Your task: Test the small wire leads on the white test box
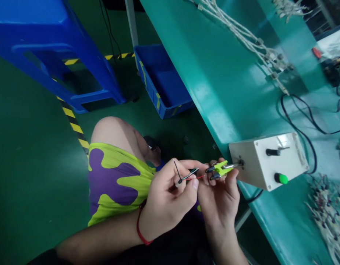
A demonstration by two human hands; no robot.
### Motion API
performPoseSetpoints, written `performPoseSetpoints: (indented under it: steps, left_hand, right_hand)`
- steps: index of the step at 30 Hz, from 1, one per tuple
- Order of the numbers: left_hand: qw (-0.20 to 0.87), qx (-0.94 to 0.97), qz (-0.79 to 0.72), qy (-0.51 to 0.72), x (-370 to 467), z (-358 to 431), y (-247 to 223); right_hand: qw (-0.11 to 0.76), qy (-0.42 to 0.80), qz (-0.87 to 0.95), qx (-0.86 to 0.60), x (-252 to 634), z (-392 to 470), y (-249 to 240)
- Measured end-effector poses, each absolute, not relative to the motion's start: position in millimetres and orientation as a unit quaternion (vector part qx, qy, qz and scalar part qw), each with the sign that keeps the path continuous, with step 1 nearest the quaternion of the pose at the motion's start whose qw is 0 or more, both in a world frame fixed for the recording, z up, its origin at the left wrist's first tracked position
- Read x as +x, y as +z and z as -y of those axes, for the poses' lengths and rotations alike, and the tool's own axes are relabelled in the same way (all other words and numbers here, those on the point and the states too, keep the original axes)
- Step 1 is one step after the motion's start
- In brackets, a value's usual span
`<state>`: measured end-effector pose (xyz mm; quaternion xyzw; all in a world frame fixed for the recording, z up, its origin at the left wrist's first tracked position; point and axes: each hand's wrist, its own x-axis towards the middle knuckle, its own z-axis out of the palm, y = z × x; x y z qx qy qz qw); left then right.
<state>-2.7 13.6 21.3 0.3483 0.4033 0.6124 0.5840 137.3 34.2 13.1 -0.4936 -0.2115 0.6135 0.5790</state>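
Thin black, white-green and red wires [190, 176] stick out of a small cable end pinched in my left hand [170, 198]. The red wire points right, toward a yellow-green tool head with black tips [221, 169]. That piece sits on a metal shaft coming out of a white box [269, 160] with a black switch and a green knob. My right hand [221, 198] is around the yellow-green piece, thumb and fingers touching it from below and the sides. Both hands are close together at the table's edge.
The green table [214, 92] carries clear cables [241, 36], a black cord [310, 143] and a bundle of wired parts [328, 217]. Below it stands a blue bin [159, 81]. A blue plastic stool [56, 48] is at the upper left.
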Motion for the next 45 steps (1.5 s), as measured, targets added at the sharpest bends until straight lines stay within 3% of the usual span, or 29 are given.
performPoseSetpoints:
  steps: [23, 40, 45]
  left_hand:
    - [0.480, 0.472, -0.453, 0.585, -3, -22, 24]
    - [0.450, 0.485, -0.460, 0.592, 0, -24, 24]
    - [0.456, 0.487, -0.461, 0.586, -1, -22, 24]
  right_hand:
    - [0.602, 0.651, 0.076, -0.457, 134, -36, 18]
    - [0.587, 0.644, 0.113, -0.478, 136, -37, 18]
    - [0.552, 0.612, 0.265, -0.500, 138, -20, 17]
